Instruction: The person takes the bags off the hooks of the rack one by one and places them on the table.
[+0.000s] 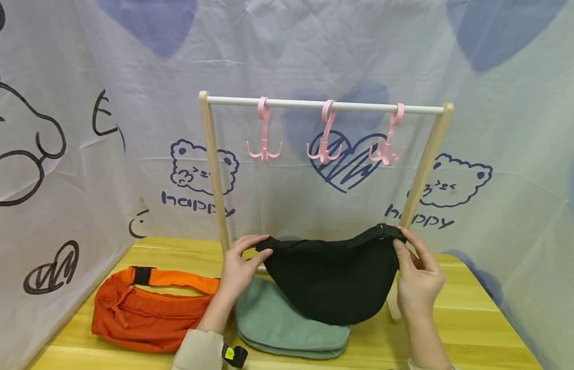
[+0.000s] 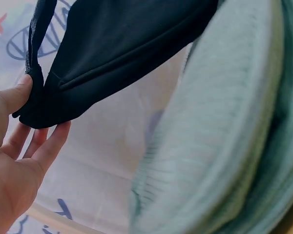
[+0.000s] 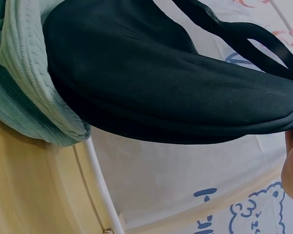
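Observation:
A black crossbody bag (image 1: 333, 280) is stretched between both hands, its rounded bottom hanging down in front of the rack. My left hand (image 1: 238, 264) pinches its left end between thumb and fingers; in the left wrist view the thumb lies on the strap side of the black bag (image 2: 132, 44). At the opposite end, my right hand (image 1: 418, 277) grips the corner by the strap buckle. Most of that hand falls outside the right wrist view, where the bag's body (image 3: 161, 92) and looped strap show. Below and partly behind it lies a green corduroy bag (image 1: 287, 329).
An orange-red waist bag (image 1: 148, 316) with a black buckle lies left on the wooden table (image 1: 472, 318). Behind the hands stands a rack with wooden posts (image 1: 215, 174) and a white bar (image 1: 296, 104). Three pink hooks (image 1: 265, 139) hang from the bar. Printed cloth (image 1: 277, 51) surrounds the table.

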A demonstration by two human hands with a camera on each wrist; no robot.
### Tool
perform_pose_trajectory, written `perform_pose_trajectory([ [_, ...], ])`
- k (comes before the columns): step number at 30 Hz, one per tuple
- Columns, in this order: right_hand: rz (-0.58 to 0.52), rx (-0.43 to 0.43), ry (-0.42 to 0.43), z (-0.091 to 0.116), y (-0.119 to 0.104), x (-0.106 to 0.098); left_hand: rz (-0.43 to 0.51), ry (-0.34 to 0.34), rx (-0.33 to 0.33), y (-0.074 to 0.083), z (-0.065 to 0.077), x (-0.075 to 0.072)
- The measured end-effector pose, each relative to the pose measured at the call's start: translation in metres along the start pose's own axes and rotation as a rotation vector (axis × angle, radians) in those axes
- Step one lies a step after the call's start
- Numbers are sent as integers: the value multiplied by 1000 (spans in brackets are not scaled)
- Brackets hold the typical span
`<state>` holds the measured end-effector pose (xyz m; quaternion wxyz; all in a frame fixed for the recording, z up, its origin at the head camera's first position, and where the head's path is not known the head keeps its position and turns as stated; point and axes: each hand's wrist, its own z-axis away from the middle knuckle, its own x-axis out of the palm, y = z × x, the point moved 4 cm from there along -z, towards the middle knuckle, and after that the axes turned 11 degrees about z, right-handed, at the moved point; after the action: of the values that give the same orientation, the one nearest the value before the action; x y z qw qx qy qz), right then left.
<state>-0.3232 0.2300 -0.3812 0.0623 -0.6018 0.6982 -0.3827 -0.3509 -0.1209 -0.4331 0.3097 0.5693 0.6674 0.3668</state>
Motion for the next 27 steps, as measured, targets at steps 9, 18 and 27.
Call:
perform_pose_trajectory([
  [9, -6, 55, 9, -8, -8, -3, 66, 25, -7, 27, -4, -5],
  [18, -24, 111, 12, -12, -15, -13, 120, 15, 2, 57, -3, -2],
  [27, 82, 94, -74, -17, -21, -29, 103, -4, -4, 82, 5, 3],
])
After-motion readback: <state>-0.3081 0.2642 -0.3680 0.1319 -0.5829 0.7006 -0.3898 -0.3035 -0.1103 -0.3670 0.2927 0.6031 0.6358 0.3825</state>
